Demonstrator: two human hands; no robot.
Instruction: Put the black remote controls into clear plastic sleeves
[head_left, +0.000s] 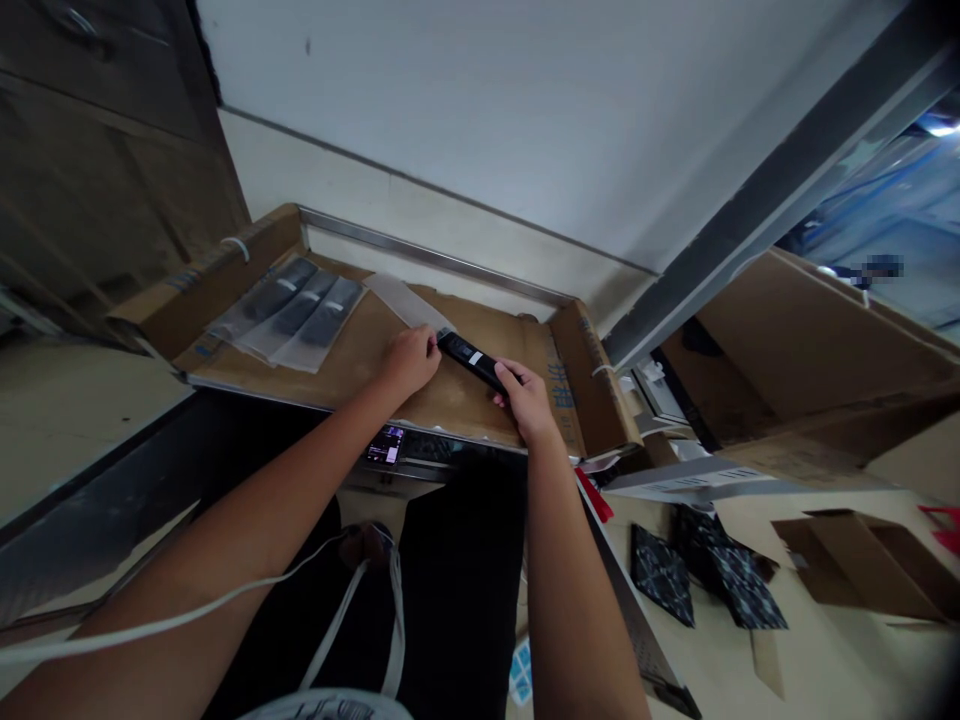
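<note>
In the head view my right hand (pixel 523 400) grips the lower end of a long black handheld device (pixel 471 356) with a white label on its face. Its other end, with a small greyish tip, lies at the mouth of a translucent plastic sleeve (pixel 405 298). My left hand (pixel 414 360) is closed with its fingers curled at the sleeve's near edge, close to that tip; the exact pinch is partly hidden. To the left, several dark devices in translucent sleeves (pixel 289 312) lie side by side. All this rests on a cardboard-lined tray (pixel 375 370).
Raised cardboard walls (pixel 596 380) edge the tray, with a pale wall behind. A lit phone (pixel 385 446) sits below the front edge. White cable (pixel 187 615) crosses my left arm. Open cardboard boxes (pixel 817 350) and black patterned bags (pixel 742 585) are at right.
</note>
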